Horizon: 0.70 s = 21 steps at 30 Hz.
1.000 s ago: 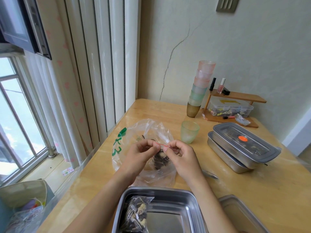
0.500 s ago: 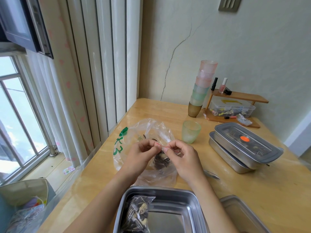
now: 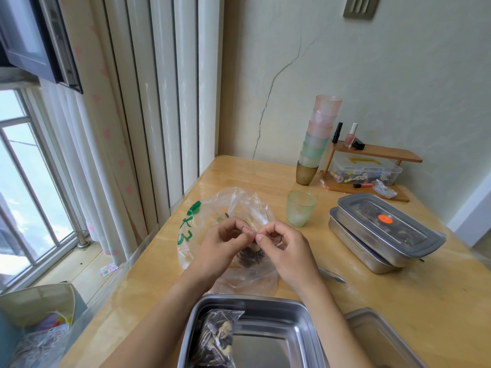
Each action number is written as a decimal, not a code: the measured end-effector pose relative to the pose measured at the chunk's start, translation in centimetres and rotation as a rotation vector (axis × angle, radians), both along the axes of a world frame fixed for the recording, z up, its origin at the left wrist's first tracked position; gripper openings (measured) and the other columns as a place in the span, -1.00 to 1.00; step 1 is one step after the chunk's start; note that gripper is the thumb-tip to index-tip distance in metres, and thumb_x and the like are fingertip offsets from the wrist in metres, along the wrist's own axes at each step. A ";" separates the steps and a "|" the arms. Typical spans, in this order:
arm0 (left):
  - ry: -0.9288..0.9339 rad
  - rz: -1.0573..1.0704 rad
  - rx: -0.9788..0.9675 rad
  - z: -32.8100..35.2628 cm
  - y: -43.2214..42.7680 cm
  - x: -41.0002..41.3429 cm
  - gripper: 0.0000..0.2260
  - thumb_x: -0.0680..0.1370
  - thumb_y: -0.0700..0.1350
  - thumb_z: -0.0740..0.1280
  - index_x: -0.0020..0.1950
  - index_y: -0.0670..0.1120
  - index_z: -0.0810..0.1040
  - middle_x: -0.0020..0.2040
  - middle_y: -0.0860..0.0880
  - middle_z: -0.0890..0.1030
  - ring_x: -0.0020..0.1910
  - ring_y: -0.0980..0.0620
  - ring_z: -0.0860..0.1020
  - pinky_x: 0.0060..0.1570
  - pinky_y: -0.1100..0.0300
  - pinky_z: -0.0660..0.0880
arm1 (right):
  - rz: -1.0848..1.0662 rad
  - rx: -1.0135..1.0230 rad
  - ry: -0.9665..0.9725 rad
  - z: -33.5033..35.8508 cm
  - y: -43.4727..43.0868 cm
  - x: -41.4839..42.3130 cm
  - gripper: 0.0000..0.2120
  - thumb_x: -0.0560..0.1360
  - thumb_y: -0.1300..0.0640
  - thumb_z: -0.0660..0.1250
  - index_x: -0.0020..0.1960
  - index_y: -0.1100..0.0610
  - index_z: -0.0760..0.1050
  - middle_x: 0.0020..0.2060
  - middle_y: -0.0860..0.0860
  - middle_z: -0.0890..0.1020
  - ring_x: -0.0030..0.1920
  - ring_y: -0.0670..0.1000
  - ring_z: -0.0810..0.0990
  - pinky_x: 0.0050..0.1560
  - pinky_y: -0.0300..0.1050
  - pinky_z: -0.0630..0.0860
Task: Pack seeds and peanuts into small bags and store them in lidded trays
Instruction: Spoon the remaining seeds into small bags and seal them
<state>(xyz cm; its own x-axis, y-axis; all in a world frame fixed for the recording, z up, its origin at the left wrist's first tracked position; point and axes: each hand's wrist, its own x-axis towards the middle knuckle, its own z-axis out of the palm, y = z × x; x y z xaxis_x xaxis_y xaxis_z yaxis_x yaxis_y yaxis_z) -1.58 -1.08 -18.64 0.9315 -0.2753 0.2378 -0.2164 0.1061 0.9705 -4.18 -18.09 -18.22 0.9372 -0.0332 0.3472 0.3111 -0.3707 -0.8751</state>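
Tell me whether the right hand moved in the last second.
Yes, slightly: the right hand edged left, away from the green cup, toward the left hand; both pinch the small bag.

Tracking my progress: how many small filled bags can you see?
2: one bag lies in the open tray at the near edge; the other bag is pinched between the left hand and right hand. The lidded tray may hide more.

I'm in a room at home: my wooden desk (image 3: 265,173) by a curtained window (image 3: 26,195) carries stacked plastic cups (image 3: 320,136) and a small shelf (image 3: 385,152) of nail polish (image 3: 350,135).
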 end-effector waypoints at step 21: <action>0.034 0.056 -0.001 -0.1 -0.2 0.2 -0.84 0.63 -0.19 0.38 0.04 -0.31 0.64 -0.11 -0.18 0.72 -0.18 0.06 0.66 -0.12 0.29 0.57 | -0.087 -0.017 0.040 0.1 0.1 -0.1 -0.87 0.56 0.11 0.46 -0.15 0.05 0.58 -0.33 -0.17 0.63 -0.27 -0.18 0.54 -0.21 -0.26 0.46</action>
<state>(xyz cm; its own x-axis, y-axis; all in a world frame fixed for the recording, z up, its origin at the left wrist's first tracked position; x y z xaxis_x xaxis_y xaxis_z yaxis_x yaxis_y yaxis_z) -1.41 -1.25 -18.71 0.9529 -0.2225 0.2061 -0.1890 0.0959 0.9773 -4.29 -17.99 -18.08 0.9441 -0.1089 0.3111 0.2425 -0.4098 -0.8794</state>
